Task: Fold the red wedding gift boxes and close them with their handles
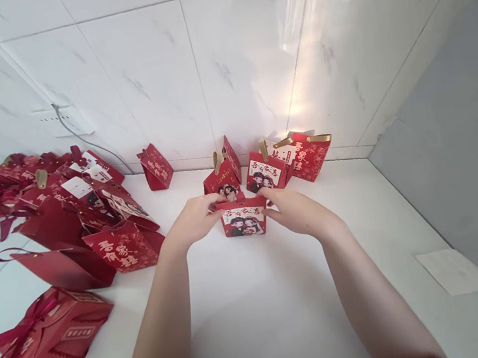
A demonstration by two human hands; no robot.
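A small red gift box (243,221) with a cartoon couple printed on its front stands on the white table (263,321). My left hand (193,220) grips its upper left edge with curled fingers. My right hand (294,211) pinches the upper right edge. Both hands meet at the box's top. Just behind it stand three more red boxes with gold handles: one (222,175) with its flaps open, a second (265,173) with the same cartoon, and a third (311,155) with gold lettering.
A heap of red gift bags with ribbons (65,208) covers the left of the table. One ribboned bag (48,330) lies near the front left. A lone red box (156,167) stands by the tiled wall. A white sheet (456,271) lies at the right.
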